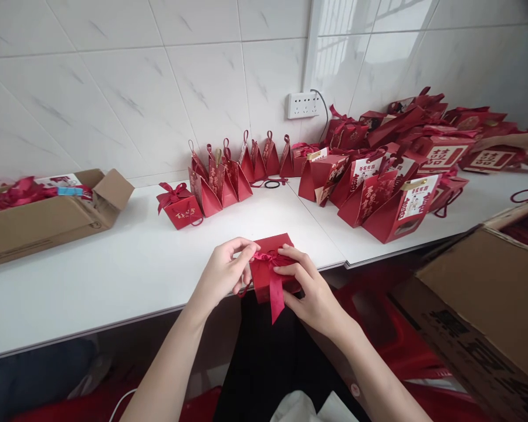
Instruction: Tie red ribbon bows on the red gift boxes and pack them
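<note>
A small red gift box [276, 246] sits at the front edge of the white table [127, 269], partly over the edge. A red ribbon [275, 290] is tied across its top, one tail hanging down. My left hand [226, 271] pinches the ribbon at the knot from the left. My right hand [305, 287] grips the box's right side, fingers pressed on the ribbon. A finished red box with a bow [179, 206] stands farther back on the table.
Several folded red gift bags [229, 173] line the tiled wall. More red bags and boxes [387, 187] crowd the right table. An open cardboard box [48, 214] sits left, another cardboard box [488, 293] right. Another person's hand [519, 143] reaches in at far right. A wall socket [303, 104] is on the wall.
</note>
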Available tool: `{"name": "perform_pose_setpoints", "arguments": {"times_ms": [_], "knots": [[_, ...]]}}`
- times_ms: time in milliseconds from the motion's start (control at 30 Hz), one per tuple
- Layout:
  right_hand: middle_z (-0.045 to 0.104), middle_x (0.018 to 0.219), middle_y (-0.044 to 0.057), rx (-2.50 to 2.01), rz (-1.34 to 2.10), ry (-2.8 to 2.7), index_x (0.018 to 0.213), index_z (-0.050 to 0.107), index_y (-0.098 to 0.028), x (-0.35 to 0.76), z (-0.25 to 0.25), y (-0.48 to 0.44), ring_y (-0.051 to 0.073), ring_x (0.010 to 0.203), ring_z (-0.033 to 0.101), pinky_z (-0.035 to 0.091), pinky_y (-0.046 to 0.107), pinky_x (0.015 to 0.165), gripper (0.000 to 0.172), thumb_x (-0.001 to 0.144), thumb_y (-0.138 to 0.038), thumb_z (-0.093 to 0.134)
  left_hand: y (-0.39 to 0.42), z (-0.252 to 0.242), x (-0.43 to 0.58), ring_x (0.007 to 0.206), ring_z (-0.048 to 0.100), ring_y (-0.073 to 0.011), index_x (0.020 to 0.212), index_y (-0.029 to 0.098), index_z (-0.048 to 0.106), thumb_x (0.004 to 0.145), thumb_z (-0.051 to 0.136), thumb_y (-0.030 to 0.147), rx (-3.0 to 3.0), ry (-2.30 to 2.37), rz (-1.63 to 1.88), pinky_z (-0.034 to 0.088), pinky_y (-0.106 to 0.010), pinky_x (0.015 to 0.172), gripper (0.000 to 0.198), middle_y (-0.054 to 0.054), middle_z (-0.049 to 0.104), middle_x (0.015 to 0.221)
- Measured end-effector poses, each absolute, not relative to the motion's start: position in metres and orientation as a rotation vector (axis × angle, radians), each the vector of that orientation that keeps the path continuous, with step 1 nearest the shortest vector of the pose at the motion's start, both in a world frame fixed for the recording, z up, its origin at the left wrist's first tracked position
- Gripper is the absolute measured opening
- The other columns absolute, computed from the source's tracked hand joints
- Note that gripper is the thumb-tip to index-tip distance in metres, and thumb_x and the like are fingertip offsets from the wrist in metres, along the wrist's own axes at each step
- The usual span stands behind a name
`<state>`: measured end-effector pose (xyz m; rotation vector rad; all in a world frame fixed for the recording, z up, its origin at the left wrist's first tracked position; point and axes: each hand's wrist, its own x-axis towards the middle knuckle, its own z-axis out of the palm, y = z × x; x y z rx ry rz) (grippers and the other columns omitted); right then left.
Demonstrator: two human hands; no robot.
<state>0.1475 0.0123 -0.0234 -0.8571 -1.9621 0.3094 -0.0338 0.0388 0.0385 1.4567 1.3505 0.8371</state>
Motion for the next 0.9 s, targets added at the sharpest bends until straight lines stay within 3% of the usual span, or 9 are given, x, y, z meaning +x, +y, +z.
{"name": "perform_pose_setpoints", "arguments": {"times_ms": [267,467,600,733,800,900], "knots": [[0.048,0.127,0.015,-0.85,0.295,-1.965,0.106,0.051,-0.02,0.148,-0.024,0.013,0.026,0.129,0.043,0.05,0.045,0.096,0.025,0.084,-0.009,0.052,0.035,0.035,-0.035,0.03,0.024,-0.0032,0.088,0.02,0.05,0.079,0.059,0.035,1.281,1.133,0.93,0.019,-0.012,0.03,0.02,0.011,0.039,0.037],[0.049,0.127,0.015,-0.848,0.308,-1.982,0.106,0.051,-0.019,0.148,-0.023,0.013,0.026,0.129,0.042,0.048,0.045,0.098,0.025,0.084,-0.009,0.053,0.032,0.031,-0.034,0.031,0.03,-0.0053,0.086,0.02,0.051,0.082,0.054,0.04,1.381,1.243,0.962,0.024,-0.015,0.032,0.02,0.01,0.039,0.039],[0.048,0.127,0.014,-0.842,0.312,-1.974,0.106,0.05,-0.021,0.148,-0.022,0.014,0.026,0.13,0.042,0.05,0.046,0.097,0.024,0.085,-0.01,0.052,0.024,0.029,-0.024,0.056,0.055,-0.0102,0.088,0.02,0.056,0.083,0.054,0.035,1.661,1.498,1.112,0.042,-0.02,0.049,0.016,0.0,0.061,0.074],[0.048,0.127,0.014,-0.841,0.316,-1.965,0.107,0.05,-0.022,0.149,-0.022,0.013,0.026,0.129,0.042,0.051,0.046,0.096,0.024,0.086,-0.011,0.052,0.021,0.026,-0.018,0.067,0.058,-0.0117,0.099,0.02,0.055,0.082,0.053,0.033,1.787,1.664,1.227,0.044,-0.024,0.057,0.022,-0.006,0.058,0.105],[0.048,0.127,0.014,-0.84,0.32,-1.967,0.107,0.05,-0.022,0.149,-0.021,0.013,0.027,0.129,0.043,0.051,0.046,0.095,0.024,0.086,-0.011,0.052,0.022,0.025,-0.019,0.061,0.055,-0.0105,0.098,0.019,0.053,0.083,0.052,0.04,1.709,1.701,1.207,0.042,-0.024,0.054,0.026,-0.005,0.058,0.1],[0.049,0.126,0.014,-0.839,0.316,-1.968,0.107,0.051,-0.021,0.148,-0.021,0.013,0.027,0.129,0.043,0.05,0.046,0.096,0.024,0.085,-0.01,0.052,0.025,0.027,-0.022,0.05,0.046,-0.0092,0.08,0.02,0.05,0.085,0.047,0.051,1.615,1.681,1.05,0.035,-0.023,0.049,0.032,0.003,0.053,0.068]]}}
